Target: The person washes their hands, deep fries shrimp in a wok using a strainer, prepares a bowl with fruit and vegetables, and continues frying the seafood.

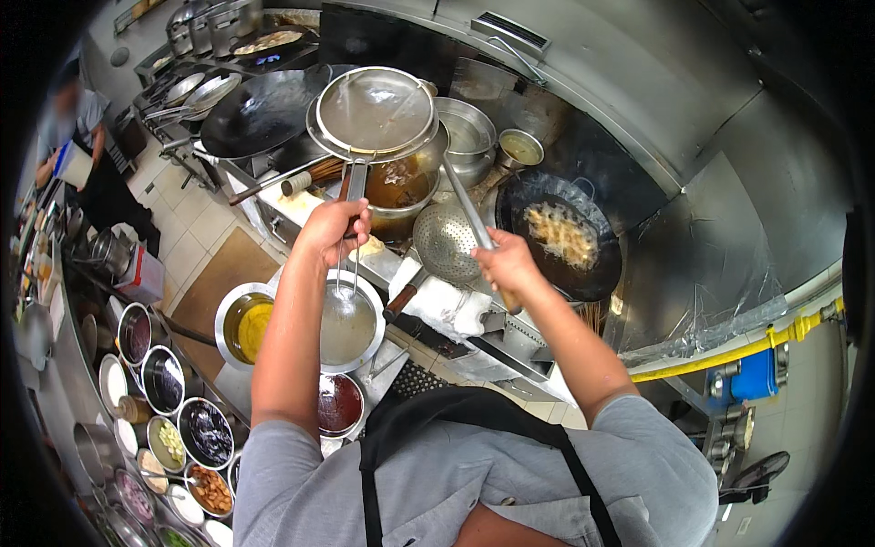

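My left hand (336,231) is closed around the handle of a round fine-mesh strainer (376,113), raised over a pot of brown liquid (402,183). My right hand (507,265) grips the long handle of a metal wok utensil (467,195); its far end reaches towards the strainer and is partly hidden behind it. Between my hands lies a perforated metal skimmer (448,243) with a wooden handle. Right of it, pale food pieces (562,234) bubble in oil in a black wok (603,273). A white cloth (444,304) lies at the stove's front edge.
A large dark wok (263,113) stands at the back left. A pot (465,130) and a small pan (521,148) sit behind the skimmer. Bowls of oil (251,325) and red sauce (340,405) stand below left. Another person (85,137) holds a container at far left.
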A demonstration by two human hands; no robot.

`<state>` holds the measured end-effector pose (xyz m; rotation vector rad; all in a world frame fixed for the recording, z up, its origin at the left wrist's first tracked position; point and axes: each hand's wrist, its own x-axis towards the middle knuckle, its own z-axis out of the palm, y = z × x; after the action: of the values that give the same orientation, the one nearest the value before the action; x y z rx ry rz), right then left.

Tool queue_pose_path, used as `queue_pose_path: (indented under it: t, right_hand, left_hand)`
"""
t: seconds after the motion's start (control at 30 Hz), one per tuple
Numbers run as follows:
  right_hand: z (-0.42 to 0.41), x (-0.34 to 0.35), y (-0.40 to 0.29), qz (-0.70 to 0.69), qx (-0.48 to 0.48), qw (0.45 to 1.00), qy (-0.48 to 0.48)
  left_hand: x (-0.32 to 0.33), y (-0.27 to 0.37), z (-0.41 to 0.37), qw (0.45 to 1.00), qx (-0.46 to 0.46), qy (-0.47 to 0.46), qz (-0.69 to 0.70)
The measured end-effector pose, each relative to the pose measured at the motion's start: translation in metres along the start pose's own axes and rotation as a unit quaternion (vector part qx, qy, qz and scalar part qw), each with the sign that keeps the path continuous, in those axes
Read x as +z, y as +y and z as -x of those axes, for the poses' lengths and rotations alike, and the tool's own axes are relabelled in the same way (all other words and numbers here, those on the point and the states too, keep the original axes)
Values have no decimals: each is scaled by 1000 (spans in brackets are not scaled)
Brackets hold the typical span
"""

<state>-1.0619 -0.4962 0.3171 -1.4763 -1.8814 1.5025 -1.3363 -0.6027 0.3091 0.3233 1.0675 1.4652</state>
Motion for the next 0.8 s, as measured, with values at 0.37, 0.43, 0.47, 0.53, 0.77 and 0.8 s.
queue_pose_path:
  t: [0.37, 0.43, 0.47, 0.53, 0.77, 0.8]
  right_hand:
    - [-30, 120, 165, 90, -112, 972, 187]
    - [-36, 133, 166, 100, -23, 983, 152]
    - [-39, 139, 170, 98, -8, 984, 146]
    - [-50, 145, 177, 95, 22, 987, 130]
    - [19, 101, 68, -521, 227, 781, -259]
    - [19, 98, 48, -590, 232, 726, -267]
  left_hand:
    - [-21, -66, -20, 998, -28, 9, -62]
    - [-21, -79, -30, 998, -47, 14, -49]
    - [-19, -85, -30, 998, -56, 10, -23]
    - [-12, -94, -35, 998, -54, 25, -26]
    - [-25, -107, -49, 995, -25, 43, -91]
    - [-17, -107, -47, 998, -9, 38, -59]
